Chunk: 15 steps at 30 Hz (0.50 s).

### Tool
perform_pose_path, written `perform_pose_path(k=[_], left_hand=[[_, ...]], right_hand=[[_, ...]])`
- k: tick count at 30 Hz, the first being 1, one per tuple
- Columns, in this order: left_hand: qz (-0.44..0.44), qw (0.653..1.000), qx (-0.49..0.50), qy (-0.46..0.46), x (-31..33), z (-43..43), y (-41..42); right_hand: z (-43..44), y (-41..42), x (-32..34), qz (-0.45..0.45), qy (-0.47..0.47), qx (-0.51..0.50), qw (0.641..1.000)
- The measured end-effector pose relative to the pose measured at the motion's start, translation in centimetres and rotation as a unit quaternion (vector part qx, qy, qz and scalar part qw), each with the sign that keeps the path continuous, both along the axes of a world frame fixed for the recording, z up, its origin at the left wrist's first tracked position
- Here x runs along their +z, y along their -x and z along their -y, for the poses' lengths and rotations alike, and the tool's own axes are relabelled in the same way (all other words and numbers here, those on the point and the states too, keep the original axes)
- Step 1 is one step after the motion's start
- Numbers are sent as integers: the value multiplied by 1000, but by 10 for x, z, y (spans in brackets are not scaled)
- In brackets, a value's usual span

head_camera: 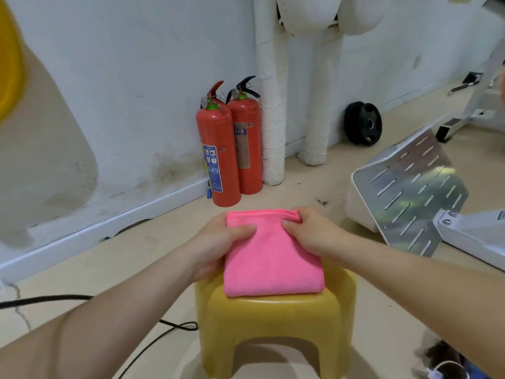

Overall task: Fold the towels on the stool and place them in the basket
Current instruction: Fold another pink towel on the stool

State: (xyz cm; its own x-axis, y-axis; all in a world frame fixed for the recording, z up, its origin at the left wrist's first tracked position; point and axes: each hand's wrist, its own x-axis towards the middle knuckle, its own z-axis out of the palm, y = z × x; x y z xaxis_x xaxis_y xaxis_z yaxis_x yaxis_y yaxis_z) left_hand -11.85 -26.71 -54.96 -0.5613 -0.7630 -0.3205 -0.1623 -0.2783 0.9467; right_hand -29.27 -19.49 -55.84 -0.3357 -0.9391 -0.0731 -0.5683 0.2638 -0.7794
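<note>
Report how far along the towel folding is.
Done: the pink towel lies folded into a thick rectangle on the yellow stool. In hand: the left hand and right hand grip its far edge. Left: moving it into the basket, which I cannot make out in this view.

A folded pink towel [273, 263] lies on a yellow stool [273, 324] at the lower centre of the frame. The left hand [218, 242] and right hand [308, 231] grip its far corners, thumbs on top. Behind, at centre, two red extinguishers [218, 154] stand against the wall [123, 91]. A black weight plate [362, 123] leans at the upper right, a slotted metal plate [410, 192] sits at the right, and a black cable [169, 332] crosses the floor at the lower left.
</note>
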Motion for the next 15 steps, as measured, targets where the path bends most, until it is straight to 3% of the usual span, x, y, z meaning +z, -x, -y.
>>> perform_pose_path(k=[3,7,9,15], left_hand=[[162,960,31,228,-15,12,11],[237,889,2,392,-29,19,22],[257,864,-7,432,-34,20,25],[310,853,5,421,-39,37,30]], right_hand=[[6,-5,-14,-168,8,-43,985],[6,-11,-32,-273,28,-87,958],[8,-11,-36,-304,30,-90,948],[9,-9,-37,-325,34,-79,942]])
